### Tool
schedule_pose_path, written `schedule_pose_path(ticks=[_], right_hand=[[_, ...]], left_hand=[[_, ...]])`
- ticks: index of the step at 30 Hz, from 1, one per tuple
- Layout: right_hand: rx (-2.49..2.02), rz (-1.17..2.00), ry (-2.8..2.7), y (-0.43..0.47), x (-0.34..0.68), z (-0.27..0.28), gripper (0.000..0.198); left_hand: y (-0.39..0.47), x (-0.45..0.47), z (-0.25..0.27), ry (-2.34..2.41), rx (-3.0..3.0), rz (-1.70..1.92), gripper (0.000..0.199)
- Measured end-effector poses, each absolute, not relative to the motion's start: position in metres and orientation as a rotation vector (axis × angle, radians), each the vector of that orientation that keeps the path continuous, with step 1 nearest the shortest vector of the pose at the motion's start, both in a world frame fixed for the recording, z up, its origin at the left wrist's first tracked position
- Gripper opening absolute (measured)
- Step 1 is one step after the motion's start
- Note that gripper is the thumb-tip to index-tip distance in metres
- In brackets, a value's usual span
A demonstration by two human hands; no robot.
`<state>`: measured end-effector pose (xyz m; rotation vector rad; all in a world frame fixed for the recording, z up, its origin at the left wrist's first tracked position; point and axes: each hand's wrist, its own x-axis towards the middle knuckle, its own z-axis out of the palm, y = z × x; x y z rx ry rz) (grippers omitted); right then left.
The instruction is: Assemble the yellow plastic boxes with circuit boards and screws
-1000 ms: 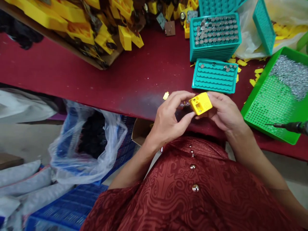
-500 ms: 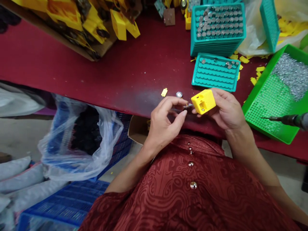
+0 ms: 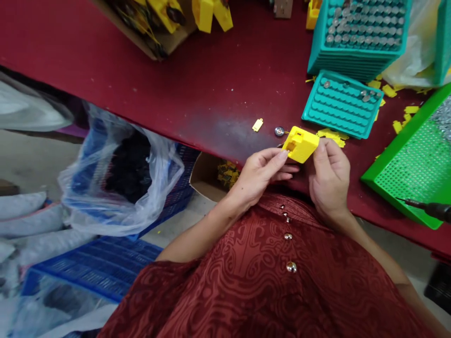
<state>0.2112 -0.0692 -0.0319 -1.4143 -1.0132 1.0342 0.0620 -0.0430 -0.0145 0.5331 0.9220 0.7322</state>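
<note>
A small yellow plastic housing (image 3: pixel 303 144) with a square recess is held over the table's front edge. My left hand (image 3: pixel 256 174) presses its thumb at the recess end, its fingers partly behind the housing. At the opposite end, my right hand (image 3: pixel 328 177) pinches the housing between thumb and fingers. Just behind my left thumb lies a round metal disc (image 3: pixel 279 131), apparently joined to the housing by a thin wire. Left of that disc is a flat yellow cover piece (image 3: pixel 258 125). Whatever sits inside the recess is mostly hidden by my thumb.
A teal tray (image 3: pixel 340 115) with a few button cells lies behind my right hand, near a filled tray stack (image 3: pixel 352 61). At right, a screwdriver bit (image 3: pixel 419 204) hangs over a green basket (image 3: pixel 384 164). Yellow housings fill a carton (image 3: pixel 141 44) at back left.
My left hand has moved from the small dark part beside the housing onto the housing itself. The housing has turned in my right hand, and the view has shifted left.
</note>
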Motion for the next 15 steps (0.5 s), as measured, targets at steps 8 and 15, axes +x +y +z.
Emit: schedule_pose_path(ticks=[8,15], right_hand=[[-1.455,1.131,-1.158,-0.074,0.214,-0.016,0.04],[-1.432,1.059,-1.265,-0.076,0.226,-0.014,0.033]], left_hand=[[-0.036,0.055,-0.019,1.017,0.486,0.817,0.029],[-0.023,0.047,-0.015,0.983,0.454,0.779,0.022]])
